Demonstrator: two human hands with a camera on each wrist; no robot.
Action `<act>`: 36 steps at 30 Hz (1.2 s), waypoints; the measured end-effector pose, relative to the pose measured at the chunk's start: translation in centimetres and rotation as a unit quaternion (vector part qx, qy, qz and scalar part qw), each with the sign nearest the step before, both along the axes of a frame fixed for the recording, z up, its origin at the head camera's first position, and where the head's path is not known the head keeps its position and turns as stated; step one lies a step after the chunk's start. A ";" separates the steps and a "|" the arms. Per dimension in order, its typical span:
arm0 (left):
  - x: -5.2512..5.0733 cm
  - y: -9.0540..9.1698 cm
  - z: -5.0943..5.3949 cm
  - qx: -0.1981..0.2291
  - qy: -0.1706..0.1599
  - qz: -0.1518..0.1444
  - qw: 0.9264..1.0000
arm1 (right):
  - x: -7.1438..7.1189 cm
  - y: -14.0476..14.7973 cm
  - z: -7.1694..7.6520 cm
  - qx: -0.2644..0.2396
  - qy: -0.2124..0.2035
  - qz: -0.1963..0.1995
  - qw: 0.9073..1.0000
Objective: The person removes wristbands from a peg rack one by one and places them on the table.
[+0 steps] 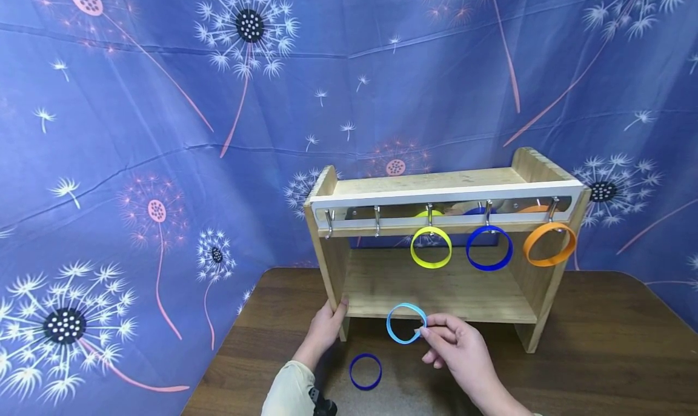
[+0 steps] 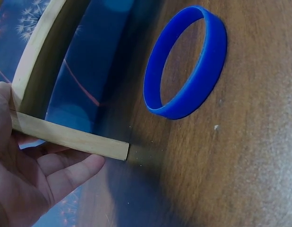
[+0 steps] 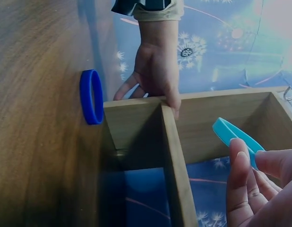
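My right hand (image 1: 460, 350) pinches a light blue silicone wristband (image 3: 226, 133) between thumb and fingers, just before the lower board of a small wooden shelf (image 1: 447, 292). Low on the shelf's left side panel (image 2: 70, 136), my left hand (image 1: 325, 331) grips the wood, thumb to the inner side and fingers outside. A dark blue wristband (image 2: 215, 61) rests on the table near that panel. From the shelf's metal hooks hang a yellow wristband (image 1: 431, 264), a blue wristband (image 1: 489, 266) and an orange wristband (image 1: 552, 261).
Two bare hooks, the leftmost hook (image 1: 329, 223) and the one beside it (image 1: 377, 221), are on the white-framed front rail (image 1: 403, 197). The brown wooden table (image 1: 616, 337) carries the shelf. Behind hangs a blue dandelion-print cloth (image 1: 163, 101).
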State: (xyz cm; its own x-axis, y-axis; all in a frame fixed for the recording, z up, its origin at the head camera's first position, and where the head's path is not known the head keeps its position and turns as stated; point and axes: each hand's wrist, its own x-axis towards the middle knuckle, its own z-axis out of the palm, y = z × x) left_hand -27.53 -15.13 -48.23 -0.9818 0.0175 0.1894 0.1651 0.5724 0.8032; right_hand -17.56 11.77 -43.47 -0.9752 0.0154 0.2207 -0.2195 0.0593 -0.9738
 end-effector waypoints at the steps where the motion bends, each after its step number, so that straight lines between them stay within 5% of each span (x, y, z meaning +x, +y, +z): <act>1: 0.0 0.0 0.0 0.000 0.000 0.000 1.000 | 0.0 0.1 -0.1 -0.001 -0.003 0.005 1.000; 13: -0.1 0.0 -0.2 -0.003 -0.001 0.005 1.000 | -0.4 0.4 -1.9 0.005 -0.064 0.054 0.996; 36: -0.1 0.0 -0.1 0.004 -0.010 0.007 1.000 | -1.1 0.0 -5.0 0.043 -0.090 0.128 0.987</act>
State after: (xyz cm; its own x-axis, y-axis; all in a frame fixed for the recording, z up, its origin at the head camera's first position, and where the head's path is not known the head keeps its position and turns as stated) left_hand -27.59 -15.15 -48.31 -0.9856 0.0022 0.1692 0.1404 0.5688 0.8104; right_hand -18.68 11.82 -48.48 -0.9682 -0.2479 0.0335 -0.0623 0.1092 -0.9921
